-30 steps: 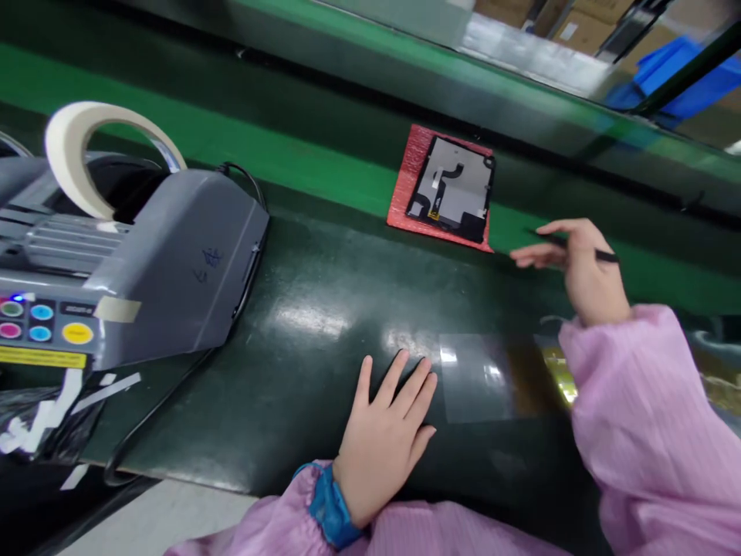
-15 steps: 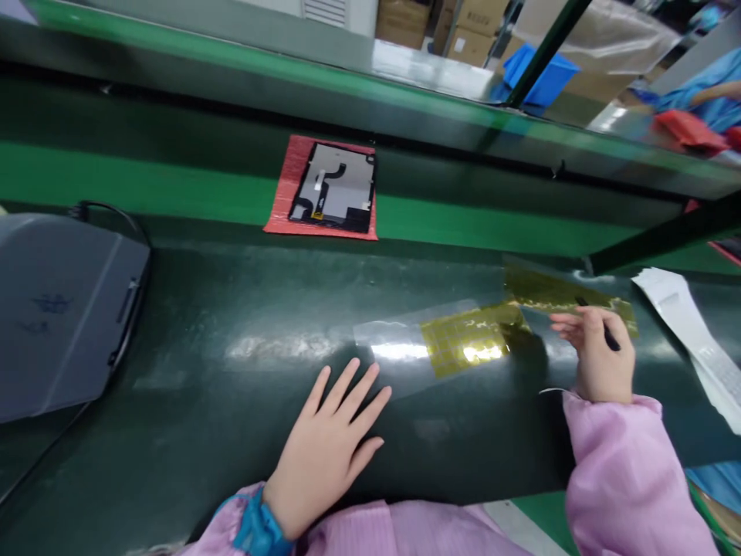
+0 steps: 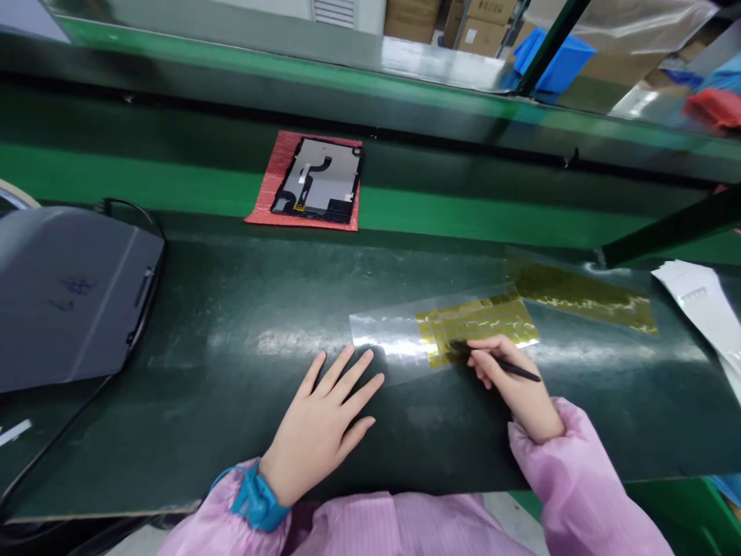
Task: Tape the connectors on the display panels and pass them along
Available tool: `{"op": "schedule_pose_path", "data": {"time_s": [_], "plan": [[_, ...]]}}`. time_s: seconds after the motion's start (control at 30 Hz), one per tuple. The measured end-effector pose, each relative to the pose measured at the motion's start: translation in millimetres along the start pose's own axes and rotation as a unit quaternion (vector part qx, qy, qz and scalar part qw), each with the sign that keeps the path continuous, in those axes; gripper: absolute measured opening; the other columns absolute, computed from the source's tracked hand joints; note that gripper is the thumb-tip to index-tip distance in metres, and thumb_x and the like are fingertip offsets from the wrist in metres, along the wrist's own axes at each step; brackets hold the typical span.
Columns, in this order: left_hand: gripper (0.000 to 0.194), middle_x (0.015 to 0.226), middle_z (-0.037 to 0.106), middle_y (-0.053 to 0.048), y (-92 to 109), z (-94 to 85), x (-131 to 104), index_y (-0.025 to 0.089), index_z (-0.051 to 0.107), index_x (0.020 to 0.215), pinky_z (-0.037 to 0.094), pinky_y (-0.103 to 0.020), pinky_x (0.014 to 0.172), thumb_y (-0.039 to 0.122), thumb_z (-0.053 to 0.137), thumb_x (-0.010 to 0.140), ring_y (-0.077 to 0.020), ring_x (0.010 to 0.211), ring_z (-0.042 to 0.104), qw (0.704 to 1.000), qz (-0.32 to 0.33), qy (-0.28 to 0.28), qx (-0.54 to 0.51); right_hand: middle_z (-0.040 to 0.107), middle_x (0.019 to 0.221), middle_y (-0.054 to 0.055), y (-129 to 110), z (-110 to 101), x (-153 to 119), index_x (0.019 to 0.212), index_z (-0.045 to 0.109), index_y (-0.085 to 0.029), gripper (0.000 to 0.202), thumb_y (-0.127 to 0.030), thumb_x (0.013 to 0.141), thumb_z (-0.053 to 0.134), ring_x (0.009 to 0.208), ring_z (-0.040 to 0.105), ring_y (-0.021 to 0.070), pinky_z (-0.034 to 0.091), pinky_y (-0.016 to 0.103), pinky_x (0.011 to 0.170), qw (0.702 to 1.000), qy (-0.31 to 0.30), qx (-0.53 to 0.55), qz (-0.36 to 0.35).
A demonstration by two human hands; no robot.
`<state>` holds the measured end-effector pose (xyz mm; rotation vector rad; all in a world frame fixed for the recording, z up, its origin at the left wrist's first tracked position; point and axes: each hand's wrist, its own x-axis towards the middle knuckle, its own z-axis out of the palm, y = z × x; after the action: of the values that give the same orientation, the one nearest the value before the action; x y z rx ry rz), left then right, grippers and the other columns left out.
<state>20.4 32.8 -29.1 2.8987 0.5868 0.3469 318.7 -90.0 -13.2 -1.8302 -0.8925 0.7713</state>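
Holding a slim black tool [image 3: 524,372] in the right hand [image 3: 512,380], pinched narrow between thumb and fingers. Tip blurred over the yellow film [image 3: 483,320]; cannot tell whether touching. Resting the left hand [image 3: 316,428] palm down on the dark green bench [image 3: 231,440], fingers spread wide, gripping nothing, near the clear sheet [image 3: 382,333]. Located the yellow film at mid-bench, right of the left hand, overlapping the clear sheet; partly hidden at its lower edge by the right hand.

Noted beyond and to the right: second yellow strip [image 3: 590,297], then white sheets [image 3: 703,301] near the bench's right end. Slanting in behind these: dark green post [image 3: 660,232]. Running across the back: raised green ledge [image 3: 347,73], with a blue bin [image 3: 553,60] and cartons [image 3: 486,27] visible past it.

Found at the rear, left of the film and well apart from both hands: flat grey-and-black panel [image 3: 333,181] lying on red wrap [image 3: 267,189]. Occupying the far left: grey machine [image 3: 75,301], with black cable [image 3: 63,432] trailing down the bench near a white scrap [image 3: 15,432].
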Motion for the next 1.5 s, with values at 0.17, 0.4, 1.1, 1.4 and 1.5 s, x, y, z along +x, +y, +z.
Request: {"op": "schedule_pose_path", "data": {"time_s": [0.17,0.4,1.1,1.4,1.5], "plan": [[0.042,0.161,0.053,-0.005,1,-0.3,0,0.029,0.061,0.147,0.031,-0.053,0.125,0.041,0.048,0.108,-0.0325,0.151,0.046,1.000,0.002,0.000,0.003,0.072,0.067,0.003,1,16,-14,0.082,0.063,-0.024,0.034,-0.056,0.088,0.074,0.052,0.063,0.0153,0.046,0.025,0.045,0.999,-0.007,-0.028,-0.020],[0.043,0.162,0.052,-0.005,1,-1.2,1,0.029,0.061,0.147,0.030,-0.053,0.126,0.040,0.049,0.108,-0.0320,0.150,0.046,1.000,0.002,0.004,-0.006,0.071,0.069,0.001,4,15,-26,0.081,0.059,-0.025,0.030,-0.050,0.095,0.068,0.048,0.058,0.0125,0.048,0.024,0.046,0.998,-0.012,-0.063,-0.004],[0.043,0.161,0.053,-0.003,1,-0.7,1,0.029,0.061,0.147,0.030,-0.054,0.126,0.039,0.050,0.107,-0.0321,0.150,0.047,1.000,-0.008,0.006,-0.023,0.077,0.087,0.005,0,8,-24,0.085,0.060,-0.024,0.032,-0.052,0.095,0.068,0.046,0.062,0.0117,0.057,0.027,0.046,0.997,-0.065,-0.037,0.017],[0.043,0.161,0.053,-0.004,1,0.3,1,0.030,0.060,0.148,0.030,-0.054,0.127,0.039,0.049,0.107,-0.0320,0.151,0.045,1.000,-0.010,-0.001,-0.030,0.079,0.081,0.007,-4,12,-18,0.077,0.060,-0.023,0.036,-0.054,0.091,0.072,0.045,0.063,0.0133,0.051,0.025,0.038,0.999,-0.040,-0.008,0.019],[0.043,0.162,0.052,-0.004,1,1.2,1,0.029,0.061,0.147,0.029,-0.054,0.127,0.039,0.049,0.107,-0.0322,0.151,0.045,0.999,-0.012,0.005,-0.031,0.080,0.082,0.009,5,14,-23,0.078,0.062,-0.023,0.031,-0.048,0.091,0.074,0.065,0.076,0.0216,0.053,0.025,0.041,1.000,-0.022,0.009,0.001]]}}
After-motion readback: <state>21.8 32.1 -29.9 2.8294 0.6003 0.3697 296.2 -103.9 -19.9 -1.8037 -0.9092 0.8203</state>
